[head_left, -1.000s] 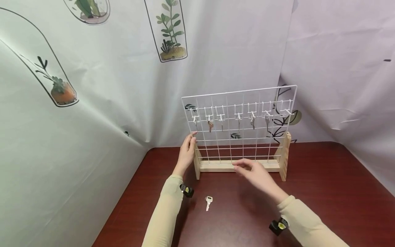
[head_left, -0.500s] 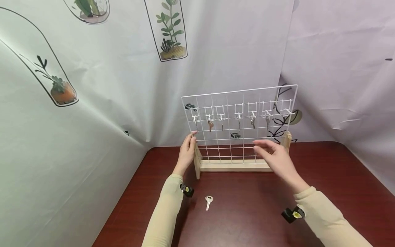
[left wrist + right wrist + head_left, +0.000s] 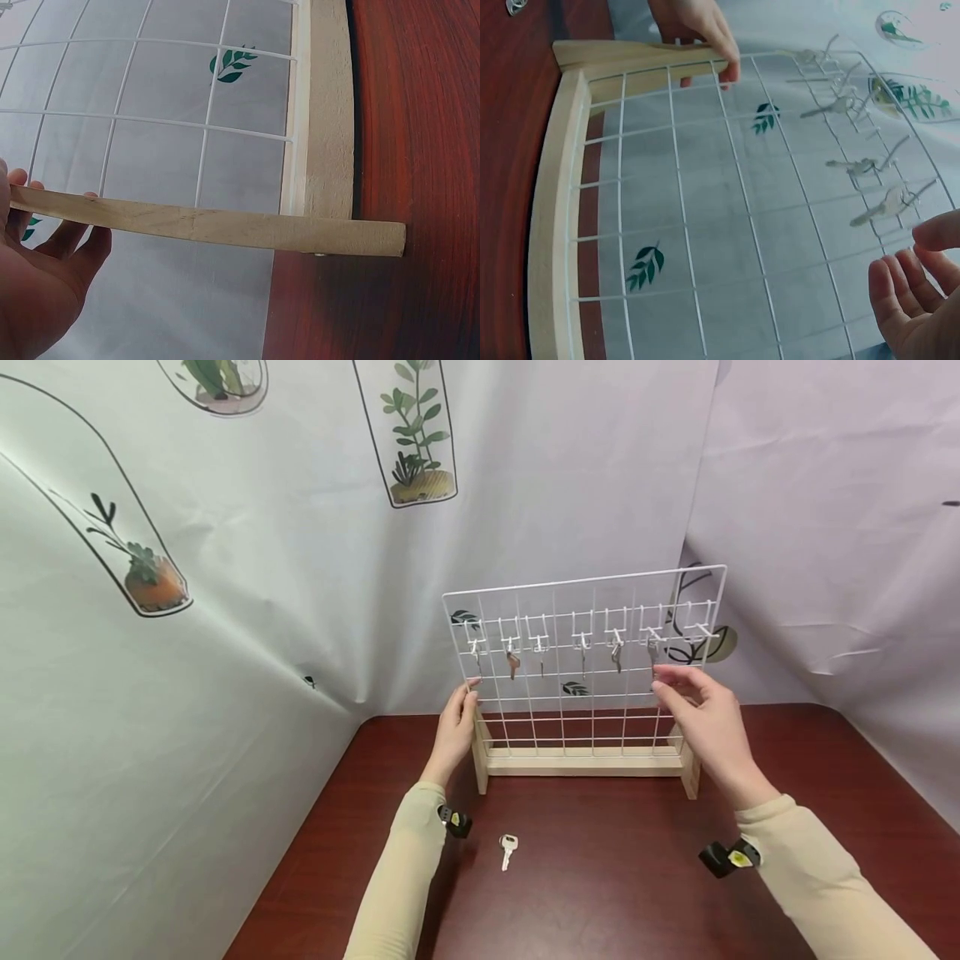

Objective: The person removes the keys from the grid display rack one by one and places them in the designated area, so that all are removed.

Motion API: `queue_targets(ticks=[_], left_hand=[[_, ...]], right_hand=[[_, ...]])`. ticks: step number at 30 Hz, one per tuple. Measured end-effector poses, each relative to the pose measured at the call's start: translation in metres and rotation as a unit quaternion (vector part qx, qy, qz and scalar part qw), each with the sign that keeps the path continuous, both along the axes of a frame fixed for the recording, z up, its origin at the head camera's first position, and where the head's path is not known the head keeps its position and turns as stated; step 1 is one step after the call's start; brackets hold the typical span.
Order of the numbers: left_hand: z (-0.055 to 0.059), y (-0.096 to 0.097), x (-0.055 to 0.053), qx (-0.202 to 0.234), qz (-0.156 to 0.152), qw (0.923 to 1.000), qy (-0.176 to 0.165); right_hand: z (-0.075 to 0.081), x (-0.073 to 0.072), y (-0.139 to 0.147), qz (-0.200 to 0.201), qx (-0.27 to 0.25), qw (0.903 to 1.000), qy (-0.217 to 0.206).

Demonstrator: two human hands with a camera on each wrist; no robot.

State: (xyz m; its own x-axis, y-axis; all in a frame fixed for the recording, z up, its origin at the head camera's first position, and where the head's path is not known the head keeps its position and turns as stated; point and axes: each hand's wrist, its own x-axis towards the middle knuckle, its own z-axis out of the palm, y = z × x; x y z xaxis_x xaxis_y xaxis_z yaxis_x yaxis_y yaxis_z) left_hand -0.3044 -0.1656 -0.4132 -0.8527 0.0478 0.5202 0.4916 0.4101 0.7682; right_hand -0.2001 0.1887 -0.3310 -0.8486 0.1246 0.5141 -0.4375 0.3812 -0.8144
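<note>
A white wire grid rack (image 3: 585, 580) on a wooden stand (image 3: 577, 766) holds a row of hooks, several with keys. My left hand (image 3: 452, 732) grips the left wooden upright (image 3: 187, 223), with fingers on both sides of it. My right hand (image 3: 708, 714) is raised at the rack's right part. Its thumb and forefinger tips are slightly apart, at the lower end of a hanging key (image 3: 652, 652); contact is unclear. A copper-coloured key (image 3: 513, 665) hangs further left. A loose silver key (image 3: 507, 852) lies on the table in front of the rack.
The rack stands on a dark red wooden table (image 3: 585, 893), near its back edge. Behind and to the left hangs pale cloth (image 3: 300, 527) printed with plants. The rightmost hook (image 3: 701, 630) carries no visible key.
My right hand has moved up and to the right, from the rack's lower rail to the keys at the right. The left hand keeps its place on the upright.
</note>
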Motion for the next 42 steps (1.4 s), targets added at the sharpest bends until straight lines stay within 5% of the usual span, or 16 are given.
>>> queue_targets(ticks=[13,19,32,42], left_hand=[[-0.001,0.001,0.000,0.007,-0.006,1.0000,0.001],[-0.001,0.000,0.000,0.003,0.001,1.0000,-0.003],[-0.001,-0.001,0.000,0.009,-0.003,1.0000,0.002],[0.000,0.001,0.000,0.020,0.000,0.9998,0.007]], right_hand=[[0.007,-0.012,0.007,-0.035,-0.006,0.9994,-0.006],[0.011,-0.020,0.010,-0.014,0.023,0.9992,-0.028],[0.019,-0.031,0.011,0.023,-0.001,0.9973,-0.070],[0.022,-0.033,0.010,0.037,-0.025,0.9974,-0.057]])
